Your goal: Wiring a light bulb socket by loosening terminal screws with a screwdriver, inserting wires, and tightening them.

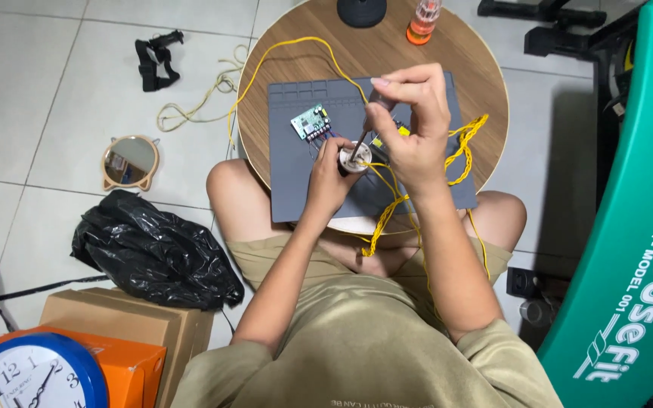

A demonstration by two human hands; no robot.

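Observation:
My left hand (329, 181) grips a small round white and metal part (354, 158) on a grey work mat (289, 151). My right hand (411, 125) holds a screwdriver (366, 125) upright, its tip down on the top of that round part. A small green circuit board (311, 122) lies on the mat just left of the hands, joined by thin wires to the part. Yellow twisted wires (462, 147) run across the mat and over my lap.
The mat lies on a round wooden table (485, 83) over my knees. An orange bottle (423, 21) and a black base (362, 10) stand at its far edge. On the floor are a black plastic bag (153, 253), a mirror (130, 161), cardboard boxes (126, 321), a blue clock (32, 374). Green equipment (629, 249) stands right.

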